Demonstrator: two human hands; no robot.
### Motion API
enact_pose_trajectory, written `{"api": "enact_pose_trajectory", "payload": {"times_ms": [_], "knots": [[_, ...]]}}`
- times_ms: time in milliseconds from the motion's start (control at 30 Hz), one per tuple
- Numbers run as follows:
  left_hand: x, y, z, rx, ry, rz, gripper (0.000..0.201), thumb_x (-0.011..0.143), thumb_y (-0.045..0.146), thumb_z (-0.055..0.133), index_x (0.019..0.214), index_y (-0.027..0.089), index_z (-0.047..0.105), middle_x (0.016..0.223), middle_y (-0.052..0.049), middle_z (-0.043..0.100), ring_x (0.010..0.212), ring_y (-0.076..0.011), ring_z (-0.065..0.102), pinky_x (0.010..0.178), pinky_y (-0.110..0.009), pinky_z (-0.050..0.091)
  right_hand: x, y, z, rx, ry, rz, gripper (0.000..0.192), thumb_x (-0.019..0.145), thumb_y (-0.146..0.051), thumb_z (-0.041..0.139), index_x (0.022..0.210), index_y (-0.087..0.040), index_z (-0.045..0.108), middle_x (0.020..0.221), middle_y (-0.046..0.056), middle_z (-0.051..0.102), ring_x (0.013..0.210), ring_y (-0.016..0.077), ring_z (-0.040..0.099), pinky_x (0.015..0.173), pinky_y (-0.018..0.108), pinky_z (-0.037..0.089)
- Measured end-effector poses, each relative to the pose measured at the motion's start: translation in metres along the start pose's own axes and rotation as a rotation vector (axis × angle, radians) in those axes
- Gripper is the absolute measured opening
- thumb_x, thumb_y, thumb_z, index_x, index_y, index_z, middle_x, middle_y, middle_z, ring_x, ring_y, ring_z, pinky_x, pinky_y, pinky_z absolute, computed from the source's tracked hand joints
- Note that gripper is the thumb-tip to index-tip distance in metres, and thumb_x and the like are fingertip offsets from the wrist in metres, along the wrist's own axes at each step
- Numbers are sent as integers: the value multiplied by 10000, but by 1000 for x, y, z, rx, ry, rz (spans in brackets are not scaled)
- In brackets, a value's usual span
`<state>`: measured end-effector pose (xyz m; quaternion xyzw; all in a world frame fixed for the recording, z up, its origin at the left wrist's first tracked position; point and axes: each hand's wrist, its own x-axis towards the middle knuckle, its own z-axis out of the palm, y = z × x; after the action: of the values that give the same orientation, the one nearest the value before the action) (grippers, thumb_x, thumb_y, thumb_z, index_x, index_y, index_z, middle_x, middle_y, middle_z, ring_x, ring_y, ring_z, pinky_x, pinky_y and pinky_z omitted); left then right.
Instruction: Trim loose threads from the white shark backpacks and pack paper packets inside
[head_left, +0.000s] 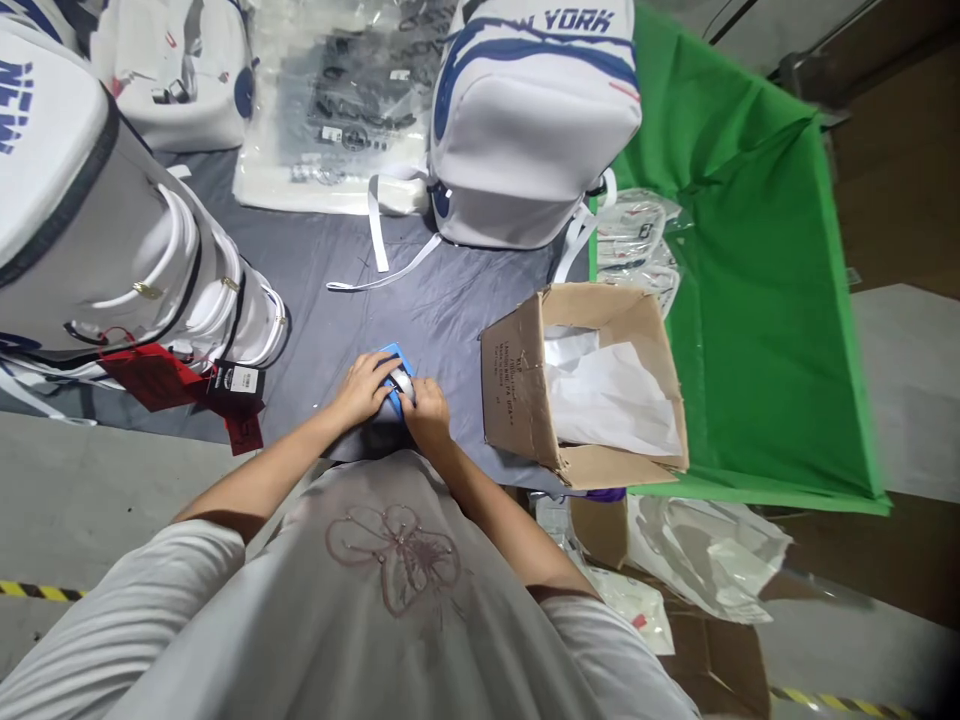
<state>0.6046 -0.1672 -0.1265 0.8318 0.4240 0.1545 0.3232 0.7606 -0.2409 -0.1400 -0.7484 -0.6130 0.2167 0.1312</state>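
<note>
At the table's near edge sits a small blue tape dispenser (pixel 395 358) with a whitish roll in it, close in front of my body. My left hand (pixel 364 386) grips it from the left, fingers curled over its top. From the right, my right hand (pixel 428 408) is closed against the roll, thumb and fingers bent. My fingers cover much of the dispenser, so its details are partly hidden.
A cardboard box (pixel 517 385) holding white sheets stands to the right, beside a green fabric bin (pixel 772 300). White backpacks (pixel 536 140) stand at the back and left, one with red tags (pixel 157 375). Clear plastic bags (pixel 277 165) lie behind on the grey-covered table (pixel 330 250).
</note>
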Motion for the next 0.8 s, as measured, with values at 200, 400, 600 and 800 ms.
{"api": "enact_pose_trajectory", "payload": {"times_ms": [200,400,600,800], "knots": [[54,-2,-28,189,-394,211,283,883,245,583,1141,254,700,1250,-77,662,1207,-290,510,1013,-462,409,1,5,3,18,-3,31,290,980,-308,531,1183,-149,662,1007,124,640,907,249,574,810,337,449],[67,-5,-32,218,-445,322,217,838,194,620,1034,252,696,1069,-83,687,1119,-271,527,953,-408,392,-5,3,2,-18,46,-4,277,983,-305,543,1206,-156,612,1057,131,642,964,258,560,845,337,432],[71,-9,-34,297,-478,406,201,883,231,559,1019,234,706,1034,-97,706,1141,-282,504,983,-424,363,-7,5,2,-26,-53,103,127,938,-225,596,1054,-172,591,1042,122,644,977,262,569,836,347,434],[85,-16,-32,213,-516,415,182,881,332,572,933,264,732,962,-101,719,1132,-287,505,1021,-441,343,-6,4,2,-51,-72,74,79,956,-197,532,1005,-172,589,995,124,659,972,269,581,866,375,401]]}}
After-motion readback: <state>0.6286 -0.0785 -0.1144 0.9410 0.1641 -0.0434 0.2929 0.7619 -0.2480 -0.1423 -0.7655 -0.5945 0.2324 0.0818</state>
